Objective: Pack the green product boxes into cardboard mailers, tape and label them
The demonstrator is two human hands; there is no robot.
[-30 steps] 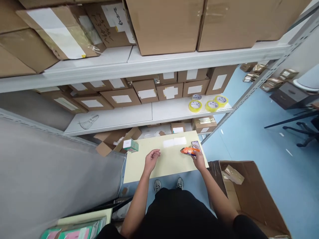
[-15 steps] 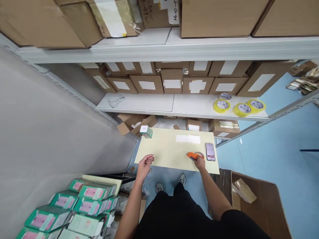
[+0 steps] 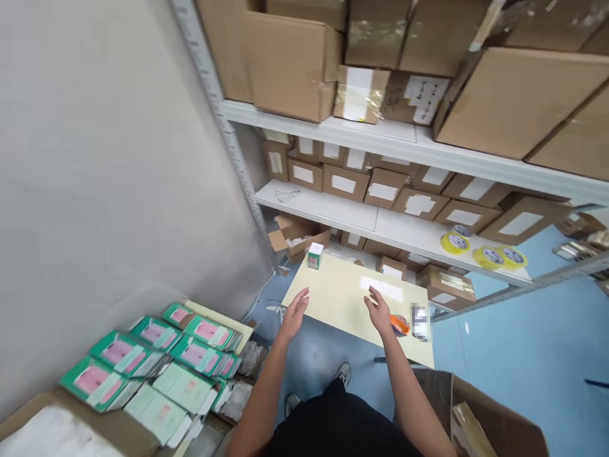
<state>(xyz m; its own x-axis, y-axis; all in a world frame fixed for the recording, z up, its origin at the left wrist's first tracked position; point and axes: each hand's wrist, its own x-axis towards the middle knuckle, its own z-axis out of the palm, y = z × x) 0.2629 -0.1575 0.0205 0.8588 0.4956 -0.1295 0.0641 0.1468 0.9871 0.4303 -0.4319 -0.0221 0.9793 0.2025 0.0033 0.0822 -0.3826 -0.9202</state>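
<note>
Over the front left edge of the pale yellow table is my left hand, its fingers apart and nothing in it. My right hand hovers above the table's middle, fingers loosely spread and also empty. Just right of it lies the orange tape dispenser, partly hidden by my wrist. A phone lies beyond the dispenser at the table's right end. At the far left corner stands a small green and white box. A white paper strip lies along the back edge.
Green and pink boxes are stacked at lower left. A shelf rack behind the table holds cardboard boxes and several tape rolls. An open carton stands at lower right; another open carton sits under the shelf.
My right hand has let go of the orange tape dispenser, which now lies on the table, and has moved left. My view has turned to the left.
</note>
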